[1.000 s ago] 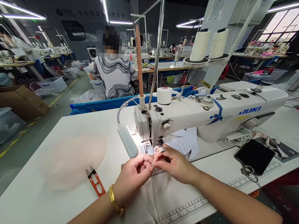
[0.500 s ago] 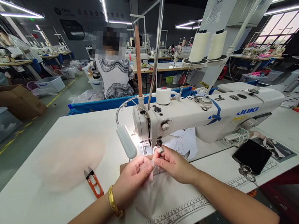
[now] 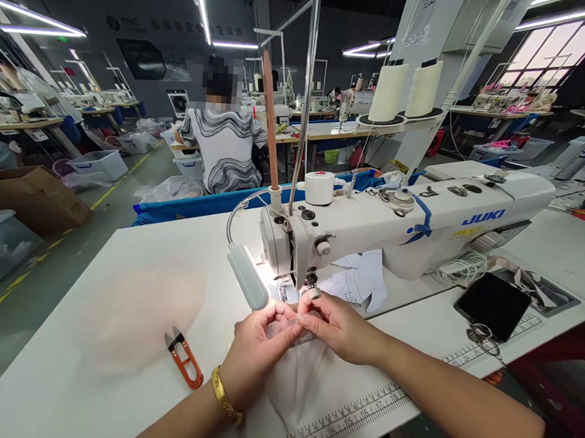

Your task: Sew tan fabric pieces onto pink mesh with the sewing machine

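A thin, sheer pale fabric (image 3: 294,379) hangs from my fingers in front of the sewing machine (image 3: 363,217). My left hand (image 3: 264,344) pinches its upper edge between thumb and fingers. Close against it, my right hand (image 3: 338,325) pinches the same edge, fingertips nearly meeting the left ones. Both hands are just in front of the needle area (image 3: 286,288), partly hiding it. Orange thread snips (image 3: 185,359) lie to the left of my left wrist, beside a sheer peach fabric piece (image 3: 140,315) spread on the white table.
A grey lamp (image 3: 247,276) lights the needle. White paper patterns (image 3: 358,280) lie under the machine arm. A black phone-like slab (image 3: 494,305) with keys sits at right. A printed ruler (image 3: 348,420) runs along the table's front edge. A co-worker (image 3: 222,141) sits ahead, facing away.
My fingertips have drawn closer together along the fabric edge, and the hanging cloth has spread wider. The snips and peach fabric have not moved.
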Action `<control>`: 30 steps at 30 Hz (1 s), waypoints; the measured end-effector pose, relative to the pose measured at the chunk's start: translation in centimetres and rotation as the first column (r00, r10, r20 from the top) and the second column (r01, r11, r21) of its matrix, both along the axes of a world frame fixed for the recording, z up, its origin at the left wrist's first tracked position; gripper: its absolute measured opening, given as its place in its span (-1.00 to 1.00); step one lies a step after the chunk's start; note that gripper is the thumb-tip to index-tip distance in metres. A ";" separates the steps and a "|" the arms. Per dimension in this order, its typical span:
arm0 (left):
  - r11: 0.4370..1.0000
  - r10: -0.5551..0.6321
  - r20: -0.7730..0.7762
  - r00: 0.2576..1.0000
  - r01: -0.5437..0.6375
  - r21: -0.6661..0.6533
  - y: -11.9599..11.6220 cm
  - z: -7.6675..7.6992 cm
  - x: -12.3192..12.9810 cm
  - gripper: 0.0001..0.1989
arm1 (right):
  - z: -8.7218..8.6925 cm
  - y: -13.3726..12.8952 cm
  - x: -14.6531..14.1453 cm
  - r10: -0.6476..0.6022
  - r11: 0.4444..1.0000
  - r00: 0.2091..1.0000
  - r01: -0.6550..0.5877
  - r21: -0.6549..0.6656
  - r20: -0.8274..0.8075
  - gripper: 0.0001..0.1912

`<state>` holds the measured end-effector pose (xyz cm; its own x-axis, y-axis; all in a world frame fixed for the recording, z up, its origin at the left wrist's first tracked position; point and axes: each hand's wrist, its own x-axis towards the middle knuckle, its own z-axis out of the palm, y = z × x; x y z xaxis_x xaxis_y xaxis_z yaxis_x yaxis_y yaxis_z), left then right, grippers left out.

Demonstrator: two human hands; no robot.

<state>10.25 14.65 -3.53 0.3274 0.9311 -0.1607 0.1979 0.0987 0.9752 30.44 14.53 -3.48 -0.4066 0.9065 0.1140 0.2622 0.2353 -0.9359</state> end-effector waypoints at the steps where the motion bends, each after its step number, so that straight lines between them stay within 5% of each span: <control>1: 1.000 0.003 0.011 1.000 -0.003 -0.018 0.0 -0.1 0.0 -0.59 | 0.1 0.0 0.0 0.001 1.000 1.000 -0.002 0.009 0.003 -0.88; 15: 0.999 -0.025 -0.021 0.999 0.025 0.022 0.3 -0.3 -0.3 -0.60 | 0.0 0.0 -0.1 -0.019 0.997 0.998 0.015 0.070 0.052 -0.87; 24: 0.998 -0.056 -0.078 0.995 0.056 0.003 0.5 -0.3 -0.4 -0.55 | 0.1 0.0 0.2 0.055 0.993 0.997 -0.061 -0.100 -0.059 -0.71; 30: 0.996 -0.073 -0.109 0.991 0.078 0.046 0.3 0.2 -0.2 -0.59 | 0.1 0.1 0.2 0.082 0.985 0.985 -0.103 -0.137 -0.150 -0.79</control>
<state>10.03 14.98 -3.31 0.3803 0.9123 -0.1521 0.3069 0.0306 0.9512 30.60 14.68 -3.38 -0.4781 0.8770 0.0480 0.1065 0.1122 -0.9880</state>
